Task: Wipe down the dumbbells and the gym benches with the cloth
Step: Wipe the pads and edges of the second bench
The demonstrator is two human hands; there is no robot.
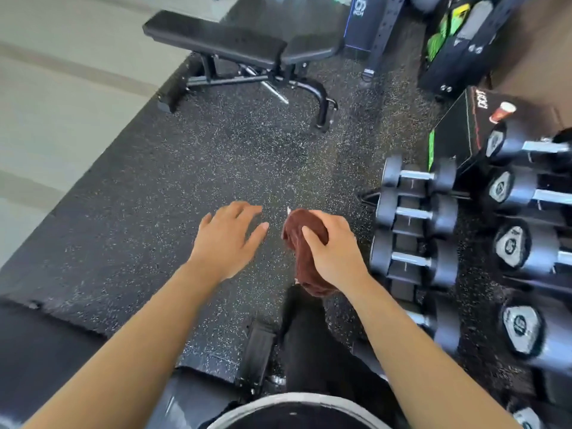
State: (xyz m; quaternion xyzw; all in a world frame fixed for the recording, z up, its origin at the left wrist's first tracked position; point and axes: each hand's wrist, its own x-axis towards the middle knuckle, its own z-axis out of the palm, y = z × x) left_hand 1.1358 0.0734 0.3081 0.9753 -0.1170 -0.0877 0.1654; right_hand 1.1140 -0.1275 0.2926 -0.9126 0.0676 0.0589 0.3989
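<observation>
The cloth [305, 243], dark reddish-brown, is bunched up and hangs from the right hand [335, 253] that grips it. Dumbbells [416, 213], black heads with chrome handles, lie in rows at the right. A black padded bench [216, 41] stands well apart.

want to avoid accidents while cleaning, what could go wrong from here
1. The brown cloth is bunched in the right hand with a tail hanging down; it might snag on the dumbbells.
2. They sit packed close together, so fingers may get pinched between the heads.
3. The cup on the black box beside them could be knocked over.
</observation>
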